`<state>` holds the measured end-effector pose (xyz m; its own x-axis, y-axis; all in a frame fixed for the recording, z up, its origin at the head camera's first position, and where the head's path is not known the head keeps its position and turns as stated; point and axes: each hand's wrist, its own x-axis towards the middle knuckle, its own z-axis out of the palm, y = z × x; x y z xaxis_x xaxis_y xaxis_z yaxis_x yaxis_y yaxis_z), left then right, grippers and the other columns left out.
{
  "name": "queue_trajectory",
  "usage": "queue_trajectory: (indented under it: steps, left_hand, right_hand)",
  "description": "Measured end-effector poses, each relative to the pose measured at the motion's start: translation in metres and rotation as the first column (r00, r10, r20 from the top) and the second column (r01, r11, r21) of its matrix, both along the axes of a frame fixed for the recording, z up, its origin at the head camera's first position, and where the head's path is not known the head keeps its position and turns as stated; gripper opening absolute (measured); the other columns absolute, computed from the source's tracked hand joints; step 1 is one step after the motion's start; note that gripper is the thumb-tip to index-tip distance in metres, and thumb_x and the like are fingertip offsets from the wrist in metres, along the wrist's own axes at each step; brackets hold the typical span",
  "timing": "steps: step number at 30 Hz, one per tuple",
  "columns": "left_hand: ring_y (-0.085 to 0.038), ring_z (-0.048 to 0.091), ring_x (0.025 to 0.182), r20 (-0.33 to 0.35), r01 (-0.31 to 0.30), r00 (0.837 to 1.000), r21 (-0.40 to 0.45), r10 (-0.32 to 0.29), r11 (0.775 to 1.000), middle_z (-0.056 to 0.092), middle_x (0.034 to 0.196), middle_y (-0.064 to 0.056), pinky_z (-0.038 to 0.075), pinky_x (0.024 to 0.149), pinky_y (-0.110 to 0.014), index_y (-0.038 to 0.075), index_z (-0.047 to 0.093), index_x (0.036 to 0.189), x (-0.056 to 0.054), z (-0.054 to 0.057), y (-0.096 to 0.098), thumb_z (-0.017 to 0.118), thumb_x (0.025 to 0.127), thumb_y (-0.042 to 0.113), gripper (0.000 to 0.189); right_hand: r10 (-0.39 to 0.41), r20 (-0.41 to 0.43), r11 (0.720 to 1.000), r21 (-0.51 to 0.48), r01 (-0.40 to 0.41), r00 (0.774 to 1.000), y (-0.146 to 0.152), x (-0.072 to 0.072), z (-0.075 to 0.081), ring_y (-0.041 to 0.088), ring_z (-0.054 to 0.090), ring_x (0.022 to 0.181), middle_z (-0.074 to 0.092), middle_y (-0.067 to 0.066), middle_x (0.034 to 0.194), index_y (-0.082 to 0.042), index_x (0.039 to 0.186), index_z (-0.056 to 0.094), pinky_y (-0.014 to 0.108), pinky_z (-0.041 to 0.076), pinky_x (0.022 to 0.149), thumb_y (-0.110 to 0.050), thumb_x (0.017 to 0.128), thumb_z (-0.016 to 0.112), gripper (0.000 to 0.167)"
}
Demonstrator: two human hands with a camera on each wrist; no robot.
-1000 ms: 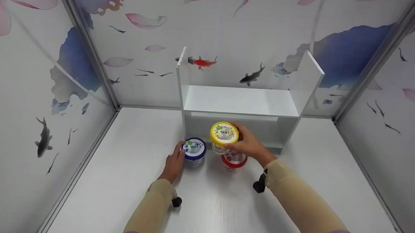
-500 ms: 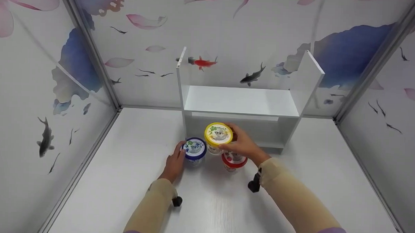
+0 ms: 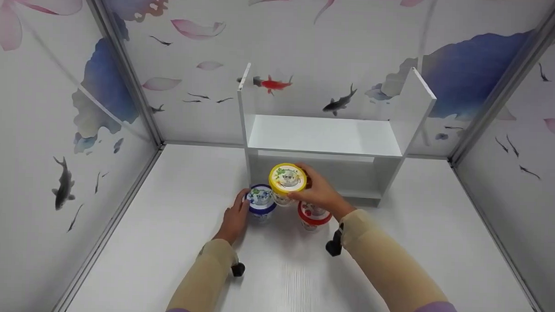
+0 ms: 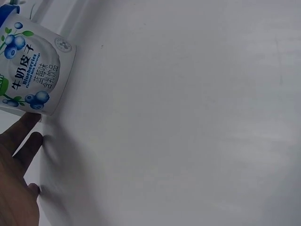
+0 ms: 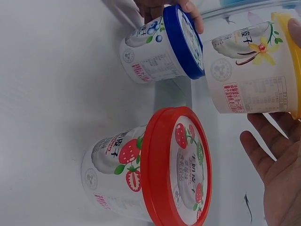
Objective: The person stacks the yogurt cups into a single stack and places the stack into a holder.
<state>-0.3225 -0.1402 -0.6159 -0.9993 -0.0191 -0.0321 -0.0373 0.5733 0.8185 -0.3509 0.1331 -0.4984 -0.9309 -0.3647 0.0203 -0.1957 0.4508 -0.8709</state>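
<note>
Head view: three lidded tubs in front of a white shelf, two standing on the white surface and one up in the air.
Yellow-lidded tub: off the surface, roughly upright, between the other two and near the shelf's front edge. From up top it overlaps the right edge of the blue lid, but I can't tell if they actually touch. Side print is a yellow flower with dark pods.
Right hand: clamped on the yellow one, thumb on the near side and fingers round the far side, up by the lid.
Blue-lidded tub: upright on the surface, on the left, blueberries printed on the side.
Left hand: resting against the left side of the blue tub, fingers loosely stretched out rather than wrapped round it, one fingertip at the lid's rim.
Hands together or apart: apart, each at its own tub.
Red-lidded tub: upright on the surface, to the right, strawberries on it. Right hand covers a bit of its lid from the head cam.
Sleeves: beige on both forearms, purple further up.
Back wall: white, with painted fish, pink petals and big blue blotches.
</note>
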Motion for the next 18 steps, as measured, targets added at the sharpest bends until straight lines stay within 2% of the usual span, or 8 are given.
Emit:
queue_trajectory:
  steps: [7, 14, 18]
  left_hand:
    - [-0.044, 0.04, 0.14, 0.016, -0.017, 1.0, 0.018, 0.017, 1.0, 0.051, 0.151, -0.009, 0.026, 0.116, -0.063, 0.039, 0.032, 0.152, 0.0, 0.001, 0.0, 0.027, 0.108, 0.053, 0.047]
    - [-0.043, 0.041, 0.139, 0.045, -0.017, 0.999, 0.023, 0.016, 1.0, 0.054, 0.148, -0.009, 0.027, 0.115, -0.063, 0.042, 0.031, 0.152, -0.001, -0.001, -0.001, 0.024, 0.106, 0.058, 0.049]
    - [-0.043, 0.043, 0.137, 0.035, -0.009, 0.999, 0.018, 0.009, 1.0, 0.056, 0.145, -0.009, 0.029, 0.115, -0.063, 0.042, 0.031, 0.151, -0.002, -0.002, 0.0, 0.024, 0.107, 0.057, 0.047]
  right_hand:
    - [0.004, 0.018, 1.0, -0.006, -0.004, 1.0, -0.009, -0.003, -0.002, 0.023, 0.056, 0.122, 0.055, 0.002, 0.138, -0.026, 0.152, 0.038, 0.044, 0.047, 0.106, -0.04, 0.075, 0.09, 0.094]
    - [0.018, -0.02, 1.0, -0.01, -0.019, 1.0, -0.016, -0.004, -0.006, 0.021, 0.057, 0.117, 0.057, 0.0, 0.134, -0.024, 0.151, 0.041, 0.04, 0.051, 0.102, -0.046, 0.074, 0.09, 0.094]
    - [0.022, -0.024, 1.0, -0.019, -0.023, 0.999, -0.019, -0.005, -0.007, 0.021, 0.057, 0.117, 0.057, -0.001, 0.134, -0.023, 0.151, 0.041, 0.04, 0.051, 0.1, -0.046, 0.073, 0.09, 0.095]
